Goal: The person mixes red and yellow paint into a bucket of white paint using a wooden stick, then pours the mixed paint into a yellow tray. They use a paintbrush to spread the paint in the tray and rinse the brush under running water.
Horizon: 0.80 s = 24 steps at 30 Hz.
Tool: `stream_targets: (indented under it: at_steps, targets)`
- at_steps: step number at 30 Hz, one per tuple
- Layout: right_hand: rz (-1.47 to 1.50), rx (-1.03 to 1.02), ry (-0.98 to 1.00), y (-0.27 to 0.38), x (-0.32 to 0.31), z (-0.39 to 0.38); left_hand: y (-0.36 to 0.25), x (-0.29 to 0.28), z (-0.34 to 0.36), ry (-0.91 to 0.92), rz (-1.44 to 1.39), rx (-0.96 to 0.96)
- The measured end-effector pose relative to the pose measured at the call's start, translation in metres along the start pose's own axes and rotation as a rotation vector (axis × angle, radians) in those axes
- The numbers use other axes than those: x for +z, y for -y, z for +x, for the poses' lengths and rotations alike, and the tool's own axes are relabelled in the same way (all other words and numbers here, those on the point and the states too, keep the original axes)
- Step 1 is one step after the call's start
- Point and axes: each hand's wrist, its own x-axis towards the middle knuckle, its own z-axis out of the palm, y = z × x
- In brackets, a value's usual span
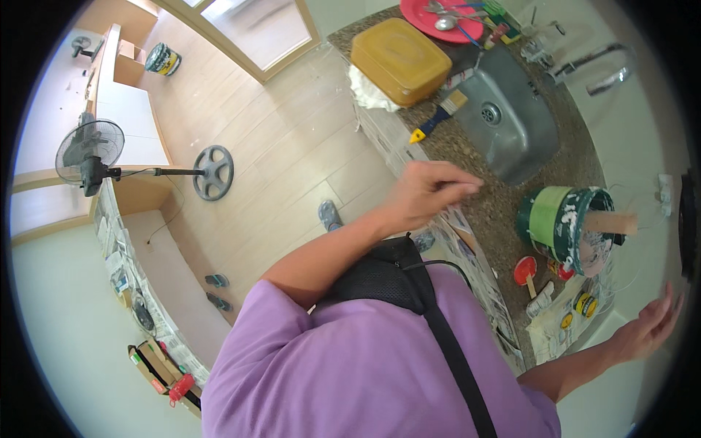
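Some mixing or coating work is judged to be under way, though what is left cannot be told. At right of frame, a smeared green bucket (544, 219) is filled partly with pinkish paste (593, 252); a wooden stick (610, 223) is stood in it. The left hand's (437, 188) fingertips are brought together, anything pinched being indiscernible; the right hand's (642, 327) fingers are held apart, seemingly unoccupied. At top, cutlery (445, 23) is held in a pink basin (415, 10).

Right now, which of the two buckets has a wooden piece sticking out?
The green bucket on the counter, beside the sink; the floor bucket shows none.
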Motion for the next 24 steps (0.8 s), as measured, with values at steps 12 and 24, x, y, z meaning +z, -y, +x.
stream_targets:
  at_steps: [12,24]
  targets:
    - [0.65,0.128,1.428,0.277,0.259,-0.286,0.159,-0.309,-0.154,-0.603,-0.113,-0.644]
    - [-0.064,0.033,1.772,0.269,0.708,-0.705,0.404,-0.401,-0.178,-0.517,0.045,-0.984]
